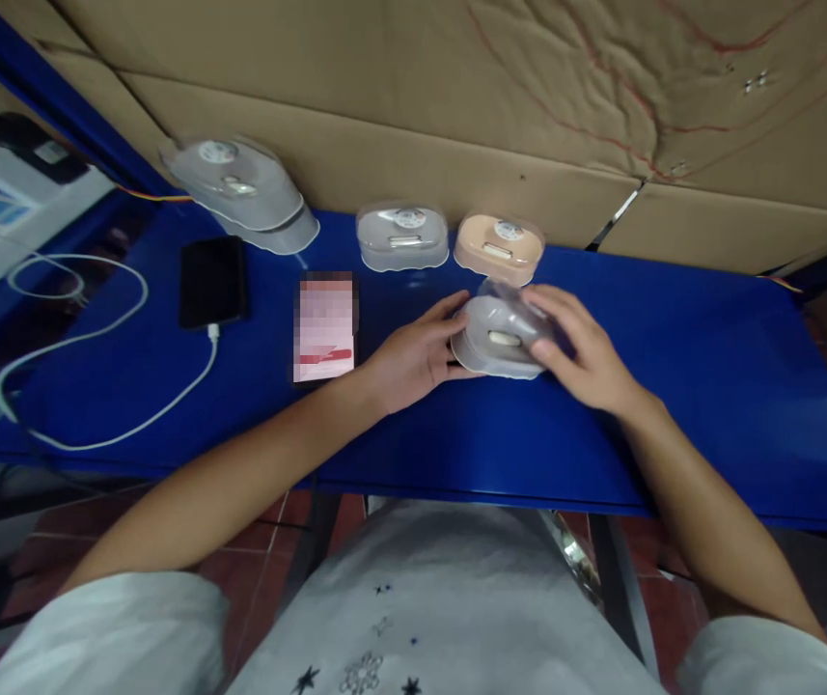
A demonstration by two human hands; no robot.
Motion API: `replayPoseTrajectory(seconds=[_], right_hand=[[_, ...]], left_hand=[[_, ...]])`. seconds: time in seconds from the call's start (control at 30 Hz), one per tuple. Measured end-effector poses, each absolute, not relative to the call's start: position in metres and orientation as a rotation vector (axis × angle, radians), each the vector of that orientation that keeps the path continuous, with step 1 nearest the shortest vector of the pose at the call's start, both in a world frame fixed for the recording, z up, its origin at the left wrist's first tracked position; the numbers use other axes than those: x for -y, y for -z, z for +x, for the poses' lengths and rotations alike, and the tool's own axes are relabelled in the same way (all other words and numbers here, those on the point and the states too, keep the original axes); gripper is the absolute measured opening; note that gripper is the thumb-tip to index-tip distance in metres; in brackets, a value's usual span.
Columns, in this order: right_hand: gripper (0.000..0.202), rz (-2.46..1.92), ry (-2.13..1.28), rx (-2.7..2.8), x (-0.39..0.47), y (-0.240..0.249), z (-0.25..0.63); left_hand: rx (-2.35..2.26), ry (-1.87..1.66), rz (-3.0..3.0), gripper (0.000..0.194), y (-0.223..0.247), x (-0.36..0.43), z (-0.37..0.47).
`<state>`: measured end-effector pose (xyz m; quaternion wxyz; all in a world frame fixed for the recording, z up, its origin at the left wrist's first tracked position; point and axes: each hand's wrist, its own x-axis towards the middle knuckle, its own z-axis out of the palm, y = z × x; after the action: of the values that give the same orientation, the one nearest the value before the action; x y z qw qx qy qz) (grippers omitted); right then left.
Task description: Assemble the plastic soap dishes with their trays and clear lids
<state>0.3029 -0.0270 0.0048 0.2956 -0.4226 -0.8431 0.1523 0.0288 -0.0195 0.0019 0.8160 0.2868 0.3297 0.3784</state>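
Near the middle of the blue table, my left hand (pixel 424 357) grips the left side of a grey oval case (pixel 489 352) with a white piece in its centre. My right hand (pixel 583 349) is closed on the clear lid (pixel 518 311), which sits tilted over the right part of the case. Just behind stand a peach case (pixel 496 253) and another grey case (pixel 402 248), each under a clear cover with a round sticker. Stacked grey cases (pixel 254 198) rest at the back left.
A phone with a lit screen (pixel 324 326) lies left of my left hand. Further left is a black device (pixel 211 280) with a white cable (pixel 113 442). A power adapter (pixel 37 145) sits at the far left. Cardboard (pixel 384 116) lines the back of the blue table (pixel 731 386).
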Motion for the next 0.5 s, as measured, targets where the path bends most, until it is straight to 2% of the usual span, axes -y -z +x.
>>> replayPoseTrajectory(seconds=[0.3,0.5], right_hand=[[0.079,-0.987,-0.477,2.371,0.042,0.002,0.289],[0.097,-1.076,-0.569,2.341,0.052,0.012,0.286]], left_hand=[[-0.735,-0.732,0.55,0.043,-0.008,0.022,0.024],[-0.877,-0.676,0.58,0.063,-0.02,0.021,0.019]])
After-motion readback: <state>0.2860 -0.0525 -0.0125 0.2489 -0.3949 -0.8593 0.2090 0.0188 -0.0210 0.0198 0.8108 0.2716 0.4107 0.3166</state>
